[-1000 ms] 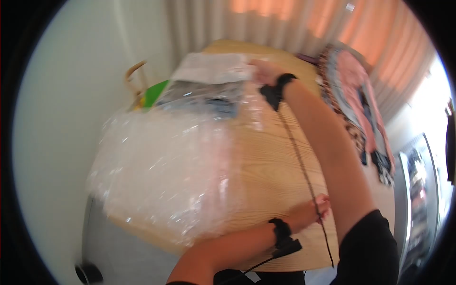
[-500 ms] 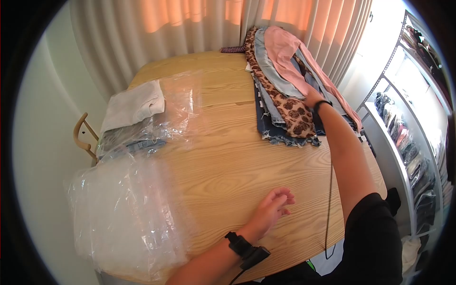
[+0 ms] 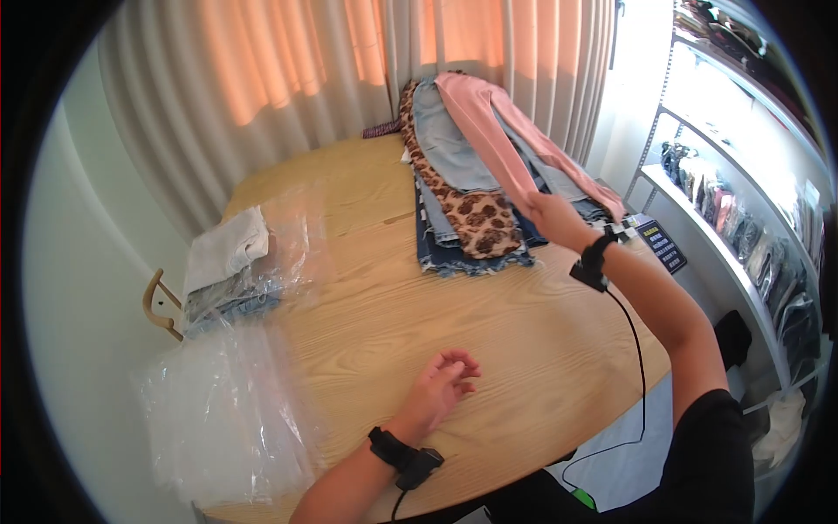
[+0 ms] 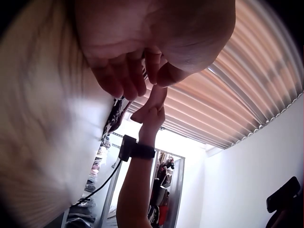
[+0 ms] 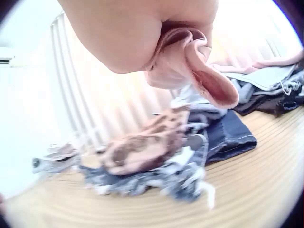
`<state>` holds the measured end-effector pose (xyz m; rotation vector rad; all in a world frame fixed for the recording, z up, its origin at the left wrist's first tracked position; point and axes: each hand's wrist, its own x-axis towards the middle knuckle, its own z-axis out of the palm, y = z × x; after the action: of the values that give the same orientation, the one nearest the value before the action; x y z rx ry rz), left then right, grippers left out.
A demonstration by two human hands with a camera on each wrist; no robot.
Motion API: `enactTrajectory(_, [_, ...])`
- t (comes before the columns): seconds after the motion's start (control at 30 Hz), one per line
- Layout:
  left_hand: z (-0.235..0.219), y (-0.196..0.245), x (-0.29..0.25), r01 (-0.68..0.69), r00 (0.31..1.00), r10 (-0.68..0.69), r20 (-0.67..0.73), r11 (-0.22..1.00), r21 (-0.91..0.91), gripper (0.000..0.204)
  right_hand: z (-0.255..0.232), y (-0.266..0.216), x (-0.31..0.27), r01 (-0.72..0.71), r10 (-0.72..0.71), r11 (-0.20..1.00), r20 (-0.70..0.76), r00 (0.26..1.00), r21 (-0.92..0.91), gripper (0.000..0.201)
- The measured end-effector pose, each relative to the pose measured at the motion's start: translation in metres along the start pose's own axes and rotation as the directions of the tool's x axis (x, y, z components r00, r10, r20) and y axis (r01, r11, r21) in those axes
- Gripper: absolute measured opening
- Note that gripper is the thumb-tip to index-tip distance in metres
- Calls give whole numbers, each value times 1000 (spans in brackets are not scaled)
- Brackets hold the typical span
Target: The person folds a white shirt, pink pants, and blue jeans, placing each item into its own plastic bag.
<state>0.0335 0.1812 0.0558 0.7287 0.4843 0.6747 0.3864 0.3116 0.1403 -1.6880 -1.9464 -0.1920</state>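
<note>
My right hand (image 3: 560,222) grips the lower end of one leg of the pink trousers (image 3: 483,133), lifting it off the pile. In the right wrist view the folded pink hem (image 5: 216,88) hangs out of the fist. The other pink leg lies along the right side of the pile. Under the trousers are light blue jeans (image 3: 443,131), leopard-print trousers (image 3: 480,220) and dark denim with a frayed hem (image 3: 471,265). My left hand (image 3: 436,393) is held near the front of the table with loosely bent fingers and nothing in them.
Clear plastic bags (image 3: 218,410) lie stacked at the table's front left. Behind them is a folded pale garment (image 3: 229,249) on a plastic bag. A chair (image 3: 157,306) stands left of the table (image 3: 375,306); shelves of clothes (image 3: 742,227) stand at right.
My right hand has gone from the pale garment at left to the clothes pile and now raises a pink trouser leg. The view has swung right. My left hand stays near the front, empty.
</note>
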Motion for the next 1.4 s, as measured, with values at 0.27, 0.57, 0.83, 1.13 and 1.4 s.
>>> enactTrajectory(0.27, [10,-4,4,-59,994,64,-89,997,52,29,-188,-121,-182,70,-215,894,287,934,443,6])
enactTrajectory(0.57, [86,10,40,327,924,-192,-331,845,423,55,-323,-140,-361,-57,-737,265,241,632,962,12])
enactTrajectory(0.83, [153,-9,177,366,889,-184,-419,836,409,92,-394,-114,-399,78,-797,-100,-127,590,992,24])
enactTrajectory(1.13, [95,15,223,-263,767,424,-480,892,368,31,-398,-25,-442,-207,-130,699,407,904,685,23])
enactTrajectory(1.4, [78,111,-16,-761,378,888,-262,459,458,22,-305,52,-369,-125,145,988,-260,955,92,11])
